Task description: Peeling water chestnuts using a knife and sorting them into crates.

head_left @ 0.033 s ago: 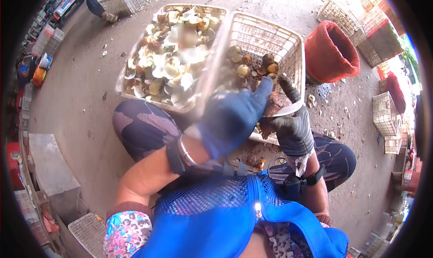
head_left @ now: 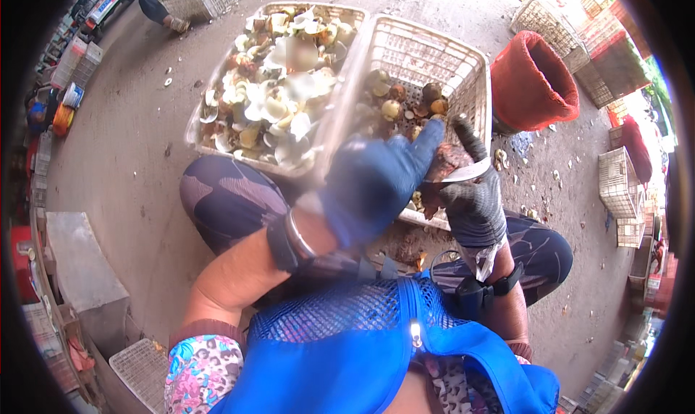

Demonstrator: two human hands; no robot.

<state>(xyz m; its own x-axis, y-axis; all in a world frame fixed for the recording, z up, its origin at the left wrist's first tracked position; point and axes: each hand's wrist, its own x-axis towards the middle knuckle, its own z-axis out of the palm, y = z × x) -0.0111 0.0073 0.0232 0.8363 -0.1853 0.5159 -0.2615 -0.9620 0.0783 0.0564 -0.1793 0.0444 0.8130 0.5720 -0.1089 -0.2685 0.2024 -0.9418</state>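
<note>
My left hand (head_left: 376,178), in a blue glove and partly blurred, reaches across to the right with its index finger stretched along a reddish-brown lump (head_left: 447,160). Its other fingers are closed against the lump's near side. My right hand (head_left: 474,204), in a worn grey glove, is wrapped round the same lump from the right, one dark finger raised beside it. A curved white strip (head_left: 467,172) crosses between the lump and the right glove; what it is I cannot make out. Both hands are over the near edge of a white plastic crate (head_left: 434,48) holding several round brown and yellowish pieces (head_left: 392,110).
A second crate (head_left: 194,113) on the left is heaped with pale curved shell-like pieces (head_left: 271,110). An orange-red bucket-like container (head_left: 532,81) stands right of the crates. White scraps litter the ground beside it. More crates (head_left: 619,182) line the right. Another person's leg (head_left: 153,10) shows far left.
Hardly anything differs. The lump and both hands have moved very slightly to the right, and the crates sit a touch higher in view.
</note>
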